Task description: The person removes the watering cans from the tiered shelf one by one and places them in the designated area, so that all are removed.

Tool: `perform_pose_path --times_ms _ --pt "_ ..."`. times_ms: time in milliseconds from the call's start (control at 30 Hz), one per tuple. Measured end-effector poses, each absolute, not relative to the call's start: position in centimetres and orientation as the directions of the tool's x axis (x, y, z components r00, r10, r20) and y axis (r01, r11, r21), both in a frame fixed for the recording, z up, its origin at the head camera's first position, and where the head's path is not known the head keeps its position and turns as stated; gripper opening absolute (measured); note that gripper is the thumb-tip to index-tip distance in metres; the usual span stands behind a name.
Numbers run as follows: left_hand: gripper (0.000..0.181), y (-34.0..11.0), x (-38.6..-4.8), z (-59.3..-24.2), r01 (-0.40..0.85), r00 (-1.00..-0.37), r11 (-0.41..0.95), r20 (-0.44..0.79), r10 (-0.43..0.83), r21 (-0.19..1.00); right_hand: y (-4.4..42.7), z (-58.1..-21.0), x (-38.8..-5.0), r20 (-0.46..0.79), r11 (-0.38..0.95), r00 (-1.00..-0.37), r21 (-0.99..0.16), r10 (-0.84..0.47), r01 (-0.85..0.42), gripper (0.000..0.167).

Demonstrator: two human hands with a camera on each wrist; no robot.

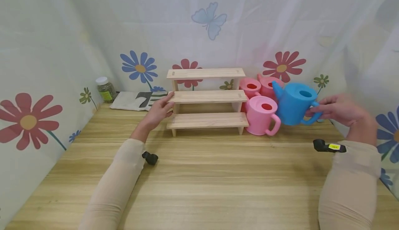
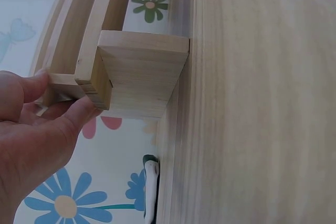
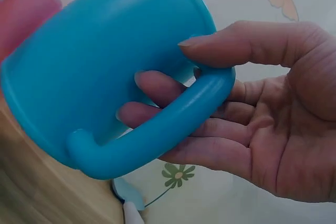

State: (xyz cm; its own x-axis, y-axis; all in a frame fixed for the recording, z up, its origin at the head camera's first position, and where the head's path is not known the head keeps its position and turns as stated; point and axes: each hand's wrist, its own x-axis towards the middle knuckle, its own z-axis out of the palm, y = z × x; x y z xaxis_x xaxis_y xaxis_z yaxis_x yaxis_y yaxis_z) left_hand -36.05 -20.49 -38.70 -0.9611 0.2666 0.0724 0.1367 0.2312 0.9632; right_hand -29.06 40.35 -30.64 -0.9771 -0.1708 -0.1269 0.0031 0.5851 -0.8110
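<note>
A three-tier wooden stand (image 1: 209, 96) stands on the table against the back curtain. At its left end, my left hand (image 1: 158, 111) holds the stand by the middle tier, thumb and fingers on the wood (image 2: 93, 85). My right hand (image 1: 343, 110) grips the handle of a blue watering can (image 1: 294, 105), with fingers through the loop and the thumb on top (image 3: 210, 51). The can's spout points left. Whether its base touches the table, I cannot tell. Beside it, a pink watering can (image 1: 260, 117) stands by the stand's right end, with two more pink ones (image 1: 271, 86) behind.
A jar with a white lid (image 1: 106, 90) stands at the back left. Next to it lies a pair of white and dark gloves (image 1: 129, 101). A pale blue object with a white part (image 3: 128, 195) is partly seen behind the blue can. A flowered curtain (image 1: 149, 25) encloses the table.
</note>
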Motion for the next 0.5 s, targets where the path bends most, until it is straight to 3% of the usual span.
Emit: perform_pose_path --times_ms 500 --pt "0.057 -20.5 -35.9 -38.6 0.146 -0.960 0.237 0.080 0.269 0.960 40.2 -33.8 -30.9 -0.197 0.533 -0.942 -0.846 -0.270 0.024 0.033"
